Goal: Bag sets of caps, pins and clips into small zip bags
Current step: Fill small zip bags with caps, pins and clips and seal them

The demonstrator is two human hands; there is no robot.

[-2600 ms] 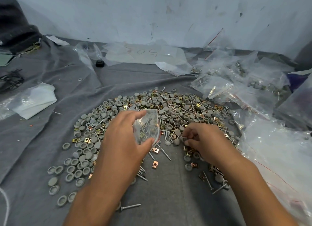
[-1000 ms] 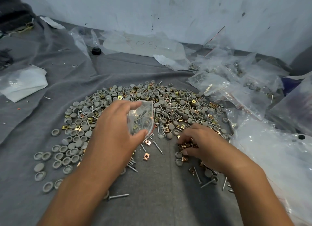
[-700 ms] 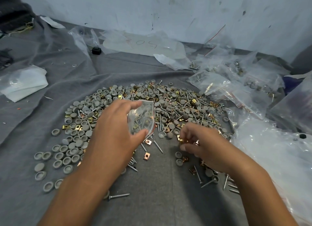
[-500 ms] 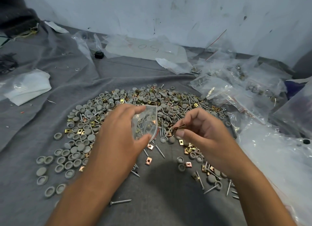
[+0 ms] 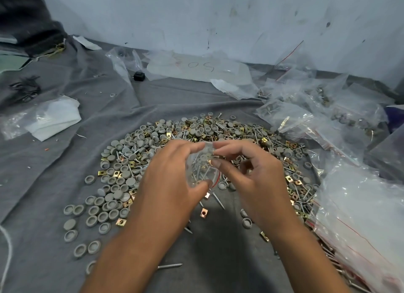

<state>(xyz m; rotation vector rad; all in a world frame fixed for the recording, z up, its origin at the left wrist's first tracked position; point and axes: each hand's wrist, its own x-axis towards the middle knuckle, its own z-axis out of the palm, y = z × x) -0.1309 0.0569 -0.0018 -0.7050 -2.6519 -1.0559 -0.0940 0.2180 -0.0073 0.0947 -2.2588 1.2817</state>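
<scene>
Nearest us, a loose pin [image 5: 169, 265] lies on the grey cloth [image 5: 65, 172] between our forearms. Just above it our two hands meet over the near edge of the heap. Our left hand [image 5: 168, 183] grasps the small zip bag [image 5: 202, 168] between thumb and fingers, mouth turned toward the right, with pins already showing through the plastic. Our right hand [image 5: 251, 176] pinches something small at that mouth with thumb and forefinger. It looks like a brass clip, though we cannot tell for sure.

To do this drop well, we should keep the mouth spread wide with the left fingers and push the piece fully past the red zip strip before we let go. The bag should stay tilted so the pins inside do not slide back out.

Beyond the hands spreads the pile of caps, pins and clips [image 5: 196, 133]. Grey caps [image 5: 102, 207] trail off to the left. Farther right and back sit the filled bags [image 5: 284, 115], and a black cap [image 5: 139, 76] lies near the wall.
</scene>
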